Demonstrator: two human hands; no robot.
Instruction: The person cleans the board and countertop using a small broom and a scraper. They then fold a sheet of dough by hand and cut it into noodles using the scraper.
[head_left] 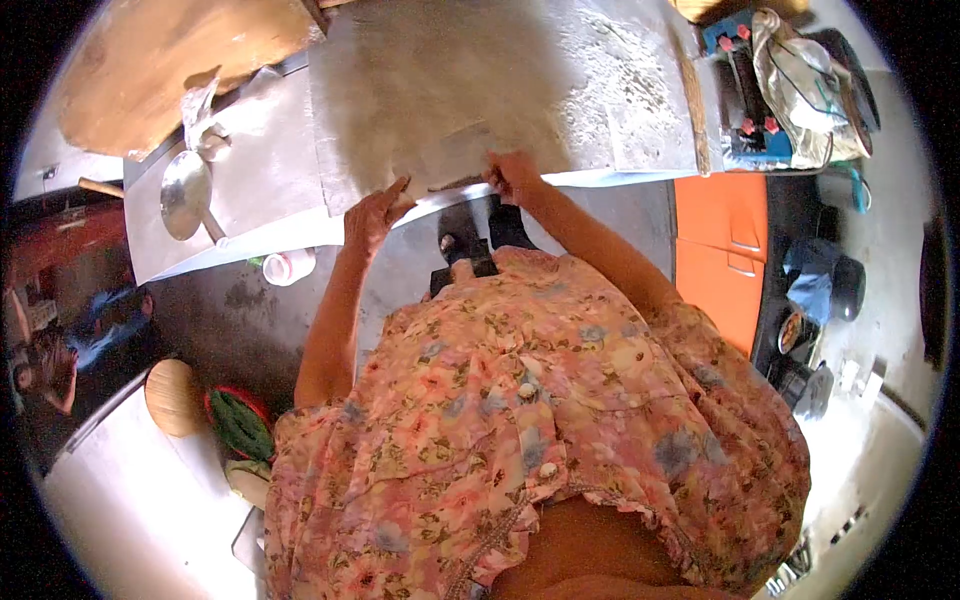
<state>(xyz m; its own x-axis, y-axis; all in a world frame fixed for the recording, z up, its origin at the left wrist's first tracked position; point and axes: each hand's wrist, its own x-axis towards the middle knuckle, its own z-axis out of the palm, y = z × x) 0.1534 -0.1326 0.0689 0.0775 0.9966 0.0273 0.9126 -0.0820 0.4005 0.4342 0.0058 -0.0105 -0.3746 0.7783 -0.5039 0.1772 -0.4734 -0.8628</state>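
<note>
My left hand [373,216] is at the front edge of the table, its fingers curled and the thumb pointing up. My right hand [513,174] is closed at the same edge, farther right. Between them a narrow dark brown strip [455,184] lies along the edge, its right end close to my right hand. What the fingers hold is hidden. Just beyond the hands spreads a smooth grey-brown sheet [430,90] on the table. White powder, like flour, covers the surface [625,90] to its right.
A large metal ladle [187,195], a clear plastic bag [200,112] and a wooden board [185,60] lie left. A wooden stick [690,110] is at the right end. Below stand a white jar [289,266] and orange cabinet [720,215]. People [50,370] are far left.
</note>
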